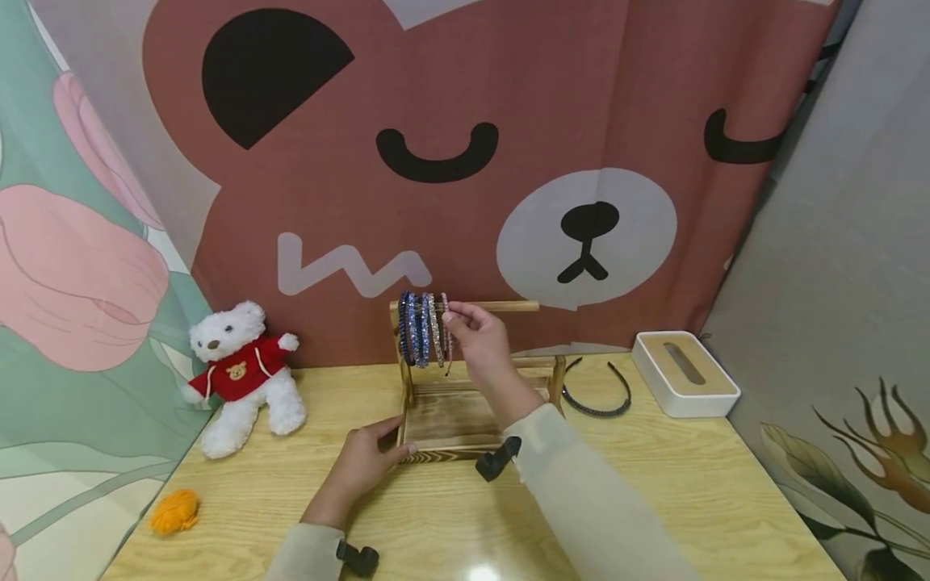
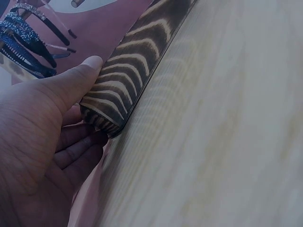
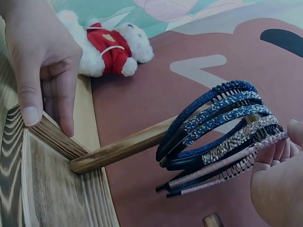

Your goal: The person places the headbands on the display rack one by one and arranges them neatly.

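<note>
A wooden stand [image 1: 472, 420] with a raised rod [image 1: 517, 307] rests on the table. Several glittery headbands [image 1: 416, 331], dark blue, light blue and beige, hang at the rod's left end. Outermost in this row is a pale pink headband [image 3: 215, 165], which my right hand [image 1: 485, 347] pinches between thumb and fingers at its top. My left hand [image 1: 363, 458] holds the stand's front left corner. In the left wrist view its thumb lies on the striped dark edge [image 2: 125, 82] and its fingers are round the end.
To the left sits a white teddy bear [image 1: 243, 379] in a red top, with an orange yarn ball [image 1: 175, 512] nearer the front. Right of the stand lie a dark headband [image 1: 597, 413] and a white tissue box [image 1: 686, 375] with a wooden lid. A bear-print curtain [image 1: 552, 97] hangs behind.
</note>
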Motion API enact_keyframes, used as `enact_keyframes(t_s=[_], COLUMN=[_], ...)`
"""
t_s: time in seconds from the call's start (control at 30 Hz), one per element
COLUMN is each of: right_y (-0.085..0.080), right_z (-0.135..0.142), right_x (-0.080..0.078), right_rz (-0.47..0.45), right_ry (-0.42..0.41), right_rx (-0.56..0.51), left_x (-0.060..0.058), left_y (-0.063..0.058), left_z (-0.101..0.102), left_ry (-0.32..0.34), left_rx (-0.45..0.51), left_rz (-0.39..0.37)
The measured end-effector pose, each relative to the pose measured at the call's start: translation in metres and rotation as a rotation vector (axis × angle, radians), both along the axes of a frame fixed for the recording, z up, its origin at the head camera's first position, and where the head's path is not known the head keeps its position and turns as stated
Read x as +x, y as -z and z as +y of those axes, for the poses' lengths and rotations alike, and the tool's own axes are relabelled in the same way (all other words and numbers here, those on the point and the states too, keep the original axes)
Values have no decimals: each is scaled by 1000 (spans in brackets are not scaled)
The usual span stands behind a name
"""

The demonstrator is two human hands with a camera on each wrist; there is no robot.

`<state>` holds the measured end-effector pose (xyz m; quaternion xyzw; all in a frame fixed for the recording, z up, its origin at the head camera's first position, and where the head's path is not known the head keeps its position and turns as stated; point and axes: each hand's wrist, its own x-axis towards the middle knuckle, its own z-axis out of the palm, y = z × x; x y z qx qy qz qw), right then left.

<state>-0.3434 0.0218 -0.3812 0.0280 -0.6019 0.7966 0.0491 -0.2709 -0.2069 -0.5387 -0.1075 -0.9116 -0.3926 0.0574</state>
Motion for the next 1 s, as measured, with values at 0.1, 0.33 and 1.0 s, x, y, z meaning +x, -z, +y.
enact_keyframes(t_s=[0.1,0.33,1.0], right_y=[2,1,2], right_z=[0,3,4], right_x=[0,0,1], right_rz=[13,24,20], right_ry=[7,11,-36], right_rx=[-2,-8,-8], left_x=[0,-2,1], left_y=[0,-1,-2], left_z=[1,3,1], left_ry=[-1,5,-1], left_rx=[-2,-7,-3], left_rz=[4,-1,-12])
